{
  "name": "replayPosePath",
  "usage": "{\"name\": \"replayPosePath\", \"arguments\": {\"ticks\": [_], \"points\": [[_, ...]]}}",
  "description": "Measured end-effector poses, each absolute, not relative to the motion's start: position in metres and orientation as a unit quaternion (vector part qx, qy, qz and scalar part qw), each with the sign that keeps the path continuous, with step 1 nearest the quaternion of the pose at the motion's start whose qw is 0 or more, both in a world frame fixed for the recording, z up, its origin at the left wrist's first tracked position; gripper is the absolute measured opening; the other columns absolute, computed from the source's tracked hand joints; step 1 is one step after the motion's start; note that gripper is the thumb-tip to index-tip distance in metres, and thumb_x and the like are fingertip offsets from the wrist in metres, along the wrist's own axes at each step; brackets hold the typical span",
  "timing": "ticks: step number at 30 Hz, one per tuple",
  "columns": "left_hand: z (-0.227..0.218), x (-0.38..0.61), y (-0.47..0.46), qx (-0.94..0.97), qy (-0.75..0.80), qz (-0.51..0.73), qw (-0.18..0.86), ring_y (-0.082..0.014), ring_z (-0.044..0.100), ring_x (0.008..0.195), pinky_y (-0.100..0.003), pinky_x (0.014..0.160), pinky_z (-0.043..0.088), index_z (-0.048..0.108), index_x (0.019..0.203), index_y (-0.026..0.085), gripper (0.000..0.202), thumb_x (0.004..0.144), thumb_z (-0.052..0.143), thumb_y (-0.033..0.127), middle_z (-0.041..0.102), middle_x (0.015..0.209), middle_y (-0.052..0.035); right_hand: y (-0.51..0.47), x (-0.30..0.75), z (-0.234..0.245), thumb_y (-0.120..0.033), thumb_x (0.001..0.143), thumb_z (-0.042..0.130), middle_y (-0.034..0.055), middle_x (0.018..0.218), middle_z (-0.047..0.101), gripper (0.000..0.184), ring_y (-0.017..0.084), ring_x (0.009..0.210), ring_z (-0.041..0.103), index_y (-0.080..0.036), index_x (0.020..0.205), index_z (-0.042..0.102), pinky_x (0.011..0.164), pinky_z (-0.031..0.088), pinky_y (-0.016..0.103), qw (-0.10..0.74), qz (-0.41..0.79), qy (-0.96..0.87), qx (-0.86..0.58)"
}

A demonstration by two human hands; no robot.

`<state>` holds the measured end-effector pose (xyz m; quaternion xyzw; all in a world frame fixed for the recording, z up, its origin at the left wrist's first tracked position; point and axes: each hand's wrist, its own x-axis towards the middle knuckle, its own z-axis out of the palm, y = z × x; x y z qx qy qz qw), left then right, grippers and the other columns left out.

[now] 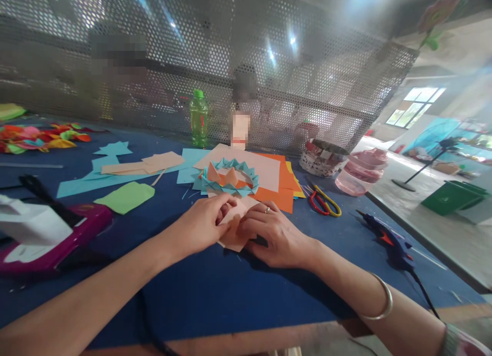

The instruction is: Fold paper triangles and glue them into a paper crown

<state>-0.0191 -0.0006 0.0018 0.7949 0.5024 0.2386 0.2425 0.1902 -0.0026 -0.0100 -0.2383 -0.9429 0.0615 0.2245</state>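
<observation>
Both my hands rest on a small peach paper piece (234, 232) lying on the blue table (230, 294). My left hand (202, 223) has its fingers curled, pinching the paper's upper edge. With a ring on one finger, my right hand (274, 235) presses and grips the paper's right side. Just beyond them sits a folded ring of light blue paper (230, 177) with peach points inside, on orange and peach sheets (277, 184).
Red and yellow scissors (325, 201) and a blue glue gun (388, 240) lie to the right. A pink device (49, 243) sits at left, with green paper (125, 197) and blue paper offcuts (111, 166) beyond. A green bottle (199, 117) stands by the perforated metal screen (307, 89); containers (323, 158) stand right.
</observation>
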Motion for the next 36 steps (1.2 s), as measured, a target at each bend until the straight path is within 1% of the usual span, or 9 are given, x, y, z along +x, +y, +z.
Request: {"name": "replayPosePath", "arguments": {"ticks": [2,5,8,10,13,17,26,31,36], "points": [[0.002,-0.019,0.000,0.795,0.508,0.231,0.237,-0.0139,0.054,0.062,-0.026,0.059,0.040,0.058,0.104,0.020,0.029,0.074,0.057,0.017,0.059,0.072,0.0028,-0.002,0.190,-0.011,-0.019,0.084,0.064,0.0014,0.092,0.069,0.002,0.017,0.091,0.058,-0.019,0.082,0.063,0.090,0.038,0.034,0.229,0.089,-0.944,-0.221],[0.003,-0.020,0.000,0.803,0.509,0.218,0.218,-0.0136,0.052,0.061,-0.026,0.059,0.038,0.057,0.090,0.020,0.022,0.070,0.057,0.012,0.056,0.069,0.0032,0.001,0.189,-0.014,-0.030,0.086,0.068,0.0026,0.091,0.069,0.012,0.016,0.089,0.060,-0.019,0.081,0.066,0.086,0.041,0.032,0.243,0.134,-0.938,-0.208],[0.005,-0.020,0.001,0.820,0.495,0.199,0.208,-0.0143,0.052,0.065,-0.026,0.060,0.036,0.056,0.078,0.020,0.015,0.066,0.058,0.011,0.055,0.070,0.0023,0.003,0.188,-0.014,-0.031,0.084,0.070,0.0036,0.088,0.070,0.014,0.015,0.086,0.061,-0.017,0.084,0.068,0.084,0.043,0.029,0.257,0.191,-0.925,-0.205],[0.006,-0.021,0.001,0.828,0.483,0.184,0.218,-0.0152,0.051,0.066,-0.027,0.060,0.035,0.057,0.075,0.020,0.009,0.068,0.062,0.017,0.054,0.071,0.0018,0.002,0.187,-0.015,-0.030,0.085,0.070,0.0033,0.087,0.070,0.013,0.014,0.084,0.061,-0.018,0.084,0.069,0.082,0.044,0.028,0.256,0.229,-0.914,-0.217],[0.007,-0.021,0.001,0.828,0.482,0.169,0.232,-0.0164,0.052,0.068,-0.028,0.061,0.035,0.058,0.077,0.019,0.012,0.068,0.066,0.023,0.054,0.072,0.0014,-0.001,0.185,-0.016,-0.029,0.087,0.067,0.0017,0.080,0.069,0.014,0.013,0.076,0.059,-0.018,0.079,0.069,0.073,0.044,0.025,0.252,0.246,-0.889,-0.291],[0.007,-0.022,0.001,0.826,0.487,0.157,0.238,-0.0181,0.054,0.071,-0.029,0.063,0.037,0.058,0.079,0.020,0.015,0.065,0.064,0.019,0.055,0.073,0.0011,-0.007,0.181,-0.017,-0.029,0.084,0.068,-0.0012,0.070,0.064,0.017,0.011,0.067,0.055,-0.017,0.072,0.065,0.063,0.040,0.023,0.247,0.241,-0.847,-0.405],[0.004,-0.024,0.003,0.830,0.476,0.159,0.242,-0.0189,0.055,0.071,-0.029,0.062,0.037,0.060,0.083,0.020,0.017,0.066,0.065,0.023,0.057,0.074,0.0008,-0.009,0.175,-0.018,-0.031,0.080,0.071,-0.0015,0.067,0.063,0.016,0.010,0.064,0.052,-0.017,0.072,0.067,0.062,0.038,0.022,0.236,0.244,-0.828,-0.446],[0.006,-0.026,0.002,0.827,0.482,0.157,0.245,-0.0171,0.054,0.067,-0.029,0.061,0.036,0.060,0.084,0.020,0.014,0.070,0.061,0.024,0.058,0.075,0.0009,-0.009,0.174,-0.018,-0.031,0.078,0.073,-0.0011,0.067,0.064,0.016,0.010,0.063,0.052,-0.017,0.072,0.067,0.061,0.038,0.022,0.234,0.241,-0.824,-0.456],[0.006,-0.025,0.002,0.825,0.481,0.151,0.255,-0.0179,0.055,0.071,-0.028,0.061,0.037,0.061,0.084,0.020,0.020,0.069,0.067,0.032,0.060,0.080,-0.0002,-0.009,0.172,-0.017,-0.028,0.077,0.073,-0.0006,0.067,0.065,0.015,0.010,0.063,0.053,-0.017,0.070,0.067,0.061,0.037,0.022,0.224,0.234,-0.823,-0.467]]}}
